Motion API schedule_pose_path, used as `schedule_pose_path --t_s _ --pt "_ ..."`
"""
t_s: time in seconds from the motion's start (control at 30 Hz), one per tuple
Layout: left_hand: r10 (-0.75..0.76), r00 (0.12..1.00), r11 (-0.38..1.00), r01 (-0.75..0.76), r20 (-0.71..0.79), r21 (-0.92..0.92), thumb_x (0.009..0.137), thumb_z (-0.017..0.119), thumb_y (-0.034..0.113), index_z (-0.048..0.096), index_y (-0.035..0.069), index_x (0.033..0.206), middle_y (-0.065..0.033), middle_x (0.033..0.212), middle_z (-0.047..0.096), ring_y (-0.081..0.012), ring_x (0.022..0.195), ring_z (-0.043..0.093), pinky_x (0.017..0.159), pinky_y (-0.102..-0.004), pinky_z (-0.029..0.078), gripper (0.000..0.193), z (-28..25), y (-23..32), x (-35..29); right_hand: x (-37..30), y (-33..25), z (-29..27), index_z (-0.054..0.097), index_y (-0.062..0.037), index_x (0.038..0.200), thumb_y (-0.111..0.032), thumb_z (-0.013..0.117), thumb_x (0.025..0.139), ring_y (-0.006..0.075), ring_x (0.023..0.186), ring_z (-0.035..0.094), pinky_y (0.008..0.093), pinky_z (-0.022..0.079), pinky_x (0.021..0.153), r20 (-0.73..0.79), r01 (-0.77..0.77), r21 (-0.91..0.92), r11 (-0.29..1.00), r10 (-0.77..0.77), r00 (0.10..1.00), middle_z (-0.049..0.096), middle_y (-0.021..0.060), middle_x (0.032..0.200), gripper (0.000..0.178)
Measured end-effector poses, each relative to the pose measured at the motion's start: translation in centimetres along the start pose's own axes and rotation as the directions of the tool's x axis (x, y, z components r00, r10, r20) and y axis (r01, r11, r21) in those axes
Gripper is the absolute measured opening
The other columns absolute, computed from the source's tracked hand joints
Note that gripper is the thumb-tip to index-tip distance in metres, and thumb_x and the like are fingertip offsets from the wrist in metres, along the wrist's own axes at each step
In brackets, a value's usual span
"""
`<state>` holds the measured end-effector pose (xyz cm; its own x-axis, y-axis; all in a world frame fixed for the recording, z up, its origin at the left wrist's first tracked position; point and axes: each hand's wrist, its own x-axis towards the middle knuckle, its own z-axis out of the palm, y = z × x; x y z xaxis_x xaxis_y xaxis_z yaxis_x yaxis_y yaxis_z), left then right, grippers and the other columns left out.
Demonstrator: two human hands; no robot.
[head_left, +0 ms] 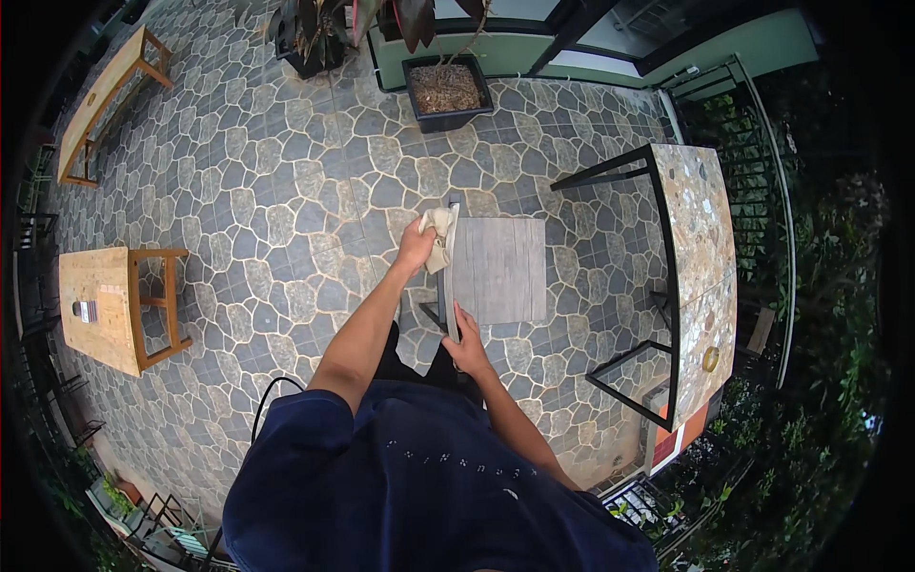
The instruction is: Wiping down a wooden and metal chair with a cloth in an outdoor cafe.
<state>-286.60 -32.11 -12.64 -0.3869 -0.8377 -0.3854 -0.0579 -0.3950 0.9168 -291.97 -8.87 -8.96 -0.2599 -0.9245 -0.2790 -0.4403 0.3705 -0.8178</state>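
A chair (498, 272) with a grey wood-plank seat and a dark metal frame stands before me on the patterned floor. My left hand (416, 246) is closed on a beige cloth (439, 240), which is pressed against the far part of the chair's narrow upright side (450, 291). Part of the cloth hangs down toward me. At the near end of that same side, my right hand (466, 345) grips the frame, its fingers along the edge. The lower part of the chair is mostly hidden.
On the right is a stone-topped table (701, 243) with black legs and a yellowish round object (710, 359) on it. Wooden tables (105, 267) stand on the left. A black planter (446, 119) sits ahead near the green wall; dense plants fill the far right.
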Motion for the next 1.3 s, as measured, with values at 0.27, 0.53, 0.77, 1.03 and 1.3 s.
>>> schedule_pose_path --t_s 0.27,0.53,0.77,1.03,1.3 --pt "-0.133 0.990 0.988 0.129 0.043 0.086 0.083 0.046 0.009 0.053 0.002 0.115 -0.0059 0.095 0.062 -0.0155 0.087 0.057 0.079 -0.0281 0.045 0.033 -0.3 -3.5 -8.2 0.2 -0.7 -1.3 0.028 -0.0093 0.140 -0.009 0.059 0.071 0.0335 0.119 0.041 0.0349 0.033 0.100 0.000 0.031 0.007 0.999 -0.031 1.000 0.043 0.0185 0.128 0.075" --pt "-0.375 0.925 0.790 0.353 0.060 -0.502 0.089 0.042 0.010 0.050 0.005 0.111 -0.0079 0.099 0.058 -0.0188 0.086 0.059 0.072 -0.0340 0.050 0.025 0.9 -3.7 -2.3 -0.2 -1.2 -1.2 0.035 -0.0062 0.136 -0.010 0.059 0.072 0.0309 0.119 0.044 0.0340 0.033 0.101 -0.048 -0.018 0.028 0.999 0.019 0.999 0.046 0.0179 0.127 0.068" --pt "-0.090 0.995 0.958 0.073 -0.052 -0.278 0.085 0.047 0.013 0.050 0.002 0.110 -0.0146 0.101 0.059 -0.0259 0.090 0.059 0.079 -0.0361 0.046 0.027 2.2 2.5 6.3 -0.9 -1.4 -0.5 0.039 -0.0056 0.134 -0.012 0.059 0.073 0.0309 0.118 0.045 0.0341 0.034 0.100 -0.088 -0.112 0.074 0.991 0.118 0.989 0.048 0.0179 0.125 0.065" --pt "0.009 1.000 0.992 -0.008 -0.005 0.123 0.082 0.046 0.016 0.039 -0.004 0.127 -0.0258 0.116 0.054 -0.0364 0.111 0.051 0.092 -0.0378 0.040 0.051 1.1 -1.3 2.6 -0.7 -1.7 -0.8 0.040 -0.0081 0.134 -0.013 0.059 0.073 0.0306 0.117 0.045 0.0340 0.036 0.099 -0.101 -0.130 0.065 0.989 0.137 0.985 0.049 0.0168 0.124 0.064" --pt "0.042 0.998 0.991 -0.048 0.053 0.123 0.080 0.044 0.013 0.045 -0.004 0.121 -0.0258 0.109 0.056 -0.0375 0.104 0.053 0.089 -0.0383 0.041 0.044 0.7 -2.1 -5.4 -0.4 -1.3 -0.7 0.040 -0.0098 0.134 -0.011 0.061 0.070 0.0295 0.111 0.050 0.0341 0.038 0.096 -0.133 -0.093 0.068 0.993 0.101 0.986 0.051 0.0164 0.119 0.067"
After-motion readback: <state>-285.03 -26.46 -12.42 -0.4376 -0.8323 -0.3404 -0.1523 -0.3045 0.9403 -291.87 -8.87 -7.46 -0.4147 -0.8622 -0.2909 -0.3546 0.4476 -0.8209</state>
